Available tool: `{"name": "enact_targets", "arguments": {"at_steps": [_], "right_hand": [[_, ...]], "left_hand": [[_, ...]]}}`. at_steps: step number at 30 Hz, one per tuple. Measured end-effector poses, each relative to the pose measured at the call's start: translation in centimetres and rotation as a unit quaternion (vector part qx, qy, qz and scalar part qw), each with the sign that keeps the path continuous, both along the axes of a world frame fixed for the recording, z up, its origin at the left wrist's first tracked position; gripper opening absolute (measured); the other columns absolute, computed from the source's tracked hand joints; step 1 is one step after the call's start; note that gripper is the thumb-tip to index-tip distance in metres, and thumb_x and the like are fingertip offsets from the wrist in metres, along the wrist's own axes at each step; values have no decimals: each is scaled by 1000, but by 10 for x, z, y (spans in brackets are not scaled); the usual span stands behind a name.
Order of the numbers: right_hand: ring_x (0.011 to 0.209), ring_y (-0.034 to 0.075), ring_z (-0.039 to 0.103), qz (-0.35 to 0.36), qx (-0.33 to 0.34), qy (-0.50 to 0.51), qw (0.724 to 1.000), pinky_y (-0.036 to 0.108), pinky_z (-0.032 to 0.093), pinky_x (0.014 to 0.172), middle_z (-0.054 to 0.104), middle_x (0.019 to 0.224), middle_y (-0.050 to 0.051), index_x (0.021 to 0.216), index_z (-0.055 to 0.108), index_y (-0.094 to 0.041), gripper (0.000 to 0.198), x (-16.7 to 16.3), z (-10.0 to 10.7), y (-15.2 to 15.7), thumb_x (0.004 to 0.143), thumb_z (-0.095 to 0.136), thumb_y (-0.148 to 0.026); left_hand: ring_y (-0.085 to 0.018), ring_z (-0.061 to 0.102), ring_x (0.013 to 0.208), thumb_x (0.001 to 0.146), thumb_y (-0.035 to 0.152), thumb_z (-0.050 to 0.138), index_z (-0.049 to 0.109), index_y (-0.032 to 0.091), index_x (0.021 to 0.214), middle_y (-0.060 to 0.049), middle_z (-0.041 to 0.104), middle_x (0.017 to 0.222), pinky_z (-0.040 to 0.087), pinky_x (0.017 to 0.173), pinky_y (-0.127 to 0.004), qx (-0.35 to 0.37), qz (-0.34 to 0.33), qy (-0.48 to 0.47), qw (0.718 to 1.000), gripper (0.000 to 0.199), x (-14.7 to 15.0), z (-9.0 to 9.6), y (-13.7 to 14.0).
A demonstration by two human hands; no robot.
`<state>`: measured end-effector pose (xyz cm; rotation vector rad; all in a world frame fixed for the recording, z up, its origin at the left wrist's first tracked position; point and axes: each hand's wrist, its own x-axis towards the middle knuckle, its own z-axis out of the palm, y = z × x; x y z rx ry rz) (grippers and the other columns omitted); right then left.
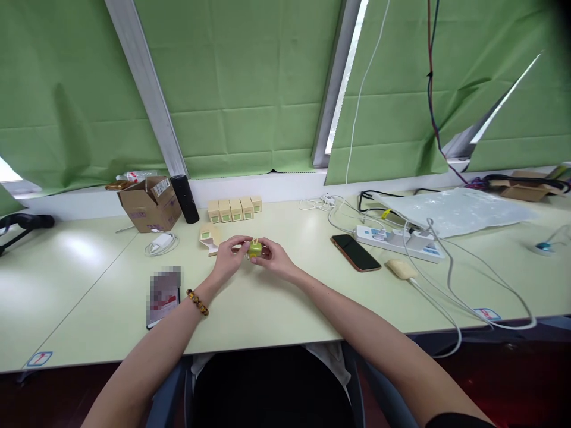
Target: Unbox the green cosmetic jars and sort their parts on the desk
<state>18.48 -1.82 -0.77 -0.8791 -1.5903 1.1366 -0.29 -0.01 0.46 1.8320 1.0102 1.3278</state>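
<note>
Between both hands, just above the table, is a small rounded green object (254, 248) with a pale loop on top; its exact kind is too small to make out. My left hand (231, 257) grips its left side with thumb and fingers. On the other side my right hand (274, 258) has its thumb and fingers closed on it. An opened small cardboard box (209, 236) lies just left of my left hand. Behind it stands a row of several small tan boxes (229, 210) with green-tinted labels or windows.
At left are a cardboard carton (150, 205), a black cylinder (185, 199), a white charger (161, 242) and a dark phone-like item (164, 297). To the right lie a phone (355, 252), a power strip (398, 242), a beige mouse-shaped object (401, 269), loose cables and a plastic sheet (459, 211).
</note>
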Motion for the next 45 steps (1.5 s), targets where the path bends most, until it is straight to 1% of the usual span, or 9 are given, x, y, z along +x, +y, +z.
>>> {"name": "enact_targets", "arguments": {"at_steps": [5, 9, 18, 25, 29, 34, 39, 42, 45], "right_hand": [[82, 19, 66, -43, -2, -20, 999, 34, 56, 78, 71, 94, 2, 110, 67, -22, 50, 1, 0, 1, 66, 87, -34], [85, 19, 66, -57, 19, -34, 998, 35, 55, 83, 71, 92, 2, 106, 68, -21, 48, 2, -3, 5, 63, 87, -31], [81, 17, 61, -38, 69, -63, 995, 34, 53, 82, 72, 94, 2, 112, 70, -20, 43, 3, -5, 5, 73, 82, -34], [84, 19, 66, -31, 58, -50, 997, 37, 55, 85, 75, 100, 5, 110, 71, -19, 40, 3, -2, 6, 75, 83, -36], [82, 19, 68, -44, 24, -52, 997, 39, 57, 85, 77, 105, 7, 111, 68, -20, 46, 7, -7, 12, 71, 86, -36], [80, 18, 70, -48, -3, 71, 996, 33, 56, 73, 77, 102, 5, 124, 56, -25, 60, 13, -1, 17, 77, 86, -48], [74, 15, 68, -34, 16, 171, 984, 31, 53, 70, 72, 100, 2, 111, 61, -27, 46, 15, 17, 12, 82, 84, -54], [81, 18, 70, 27, -15, 224, 974, 32, 54, 72, 72, 101, 4, 112, 65, -25, 46, 16, 26, 5, 82, 85, -53], [92, 24, 72, 102, -54, 261, 958, 37, 57, 77, 74, 109, 10, 119, 66, -22, 50, 19, 34, -1, 91, 70, -64]], "left_hand": [[-24, 73, 101, 90, 45, 71, 80, 18, 101, -13, 77, 114, 60, 82, -34, 3, -4, -4, 1000, 30, 0, -3, -1], [-24, 73, 99, 87, 44, 75, 81, 19, 98, -13, 77, 112, 61, 81, -34, -7, -8, -5, 1000, 28, 2, -2, -3], [-24, 75, 91, 82, 41, 78, 80, 17, 83, -12, 81, 101, 62, 86, -38, -59, 18, -73, 995, 24, 5, 6, -8], [-21, 74, 86, 88, 40, 73, 66, 18, 80, -10, 80, 96, 59, 83, -35, -32, 45, -84, 995, 24, 6, 0, -2], [-18, 72, 83, 91, 46, 73, 58, 19, 85, -7, 76, 95, 62, 82, -37, -54, 85, -186, 977, 31, -3, 3, 8], [-17, 72, 84, 93, 41, 73, 55, 17, 86, -6, 72, 94, 66, 84, -44, -138, 92, -275, 947, 31, -12, 4, 17], [-18, 71, 79, 96, 25, 69, 56, 15, 84, -5, 68, 86, 68, 81, -46, -229, 71, -283, 929, 20, -7, -5, 17], [-18, 71, 80, 97, 22, 65, 58, 15, 84, -7, 69, 88, 68, 81, -46, -238, 68, -278, 928, 17, -5, -6, 16], [-17, 71, 80, 97, 22, 65, 57, 14, 84, -7, 69, 88, 68, 83, -48, -239, 70, -278, 928, 17, -5, -5, 15]]}}
